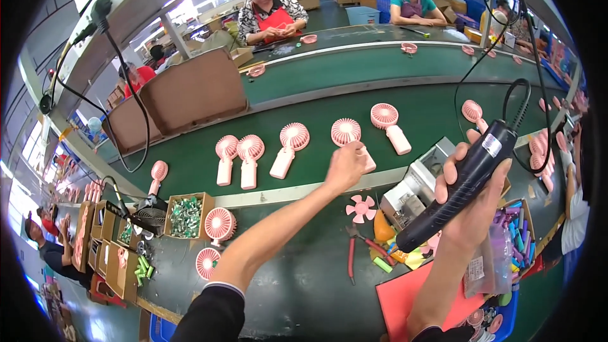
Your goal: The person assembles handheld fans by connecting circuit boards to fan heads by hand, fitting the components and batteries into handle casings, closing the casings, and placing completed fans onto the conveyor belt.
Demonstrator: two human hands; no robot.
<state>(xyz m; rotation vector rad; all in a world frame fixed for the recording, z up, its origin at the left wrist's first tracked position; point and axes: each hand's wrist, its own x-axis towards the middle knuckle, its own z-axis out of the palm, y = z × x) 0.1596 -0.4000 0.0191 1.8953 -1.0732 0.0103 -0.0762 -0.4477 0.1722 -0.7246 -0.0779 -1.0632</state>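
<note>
My left hand [345, 168] reaches over to the green conveyor belt, its fingers closed on the handle of a pink handheld fan [346, 132]. Wrapped round a black electric screwdriver [459, 183] is my right hand [476, 206]; the tool slants down toward the left, a coiled cord at its top. Its tip is too small to make out, above yellow scraps. More pink fans lie on the belt, one [385, 116] just right of my left hand and another [294, 137] to its left. On the bench below sits a pink fan head [220, 225].
Red-handled pliers [352, 253], a pink fan blade [360, 209] and a grey metal machine [408, 199] crowd the bench before me. A box of green circuit boards [188, 210] stands left, batteries [516, 234] right. Black cables hang overhead. Co-workers sit across the belt.
</note>
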